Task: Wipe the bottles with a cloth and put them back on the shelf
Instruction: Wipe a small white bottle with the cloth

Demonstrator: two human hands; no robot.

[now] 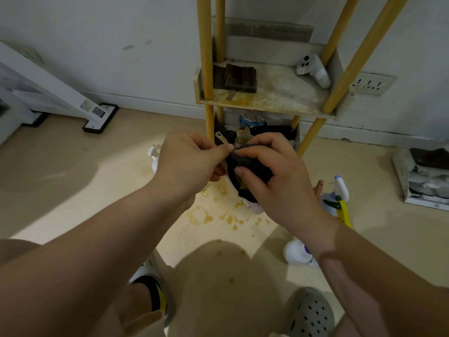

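I hold a bottle [246, 192] tilted in front of the shelf [267, 104], its white base [258, 208] pointing down and right. My right hand [274, 176] grips a dark cloth [247, 162] wrapped over the bottle's upper part. At the bottle's top end my left hand [189, 164] pinches a thin beige piece [221, 139] between thumb and fingers. The cloth and both hands hide most of the bottle.
On the floor stand a spray bottle [340, 190] at the right, a white bottle [297, 251] near my right wrist and another white bottle [154, 155] behind my left hand. The shelf holds dark blocks [239, 77] and a white device [313, 69]. Brown stains [201, 215] mark the floor.
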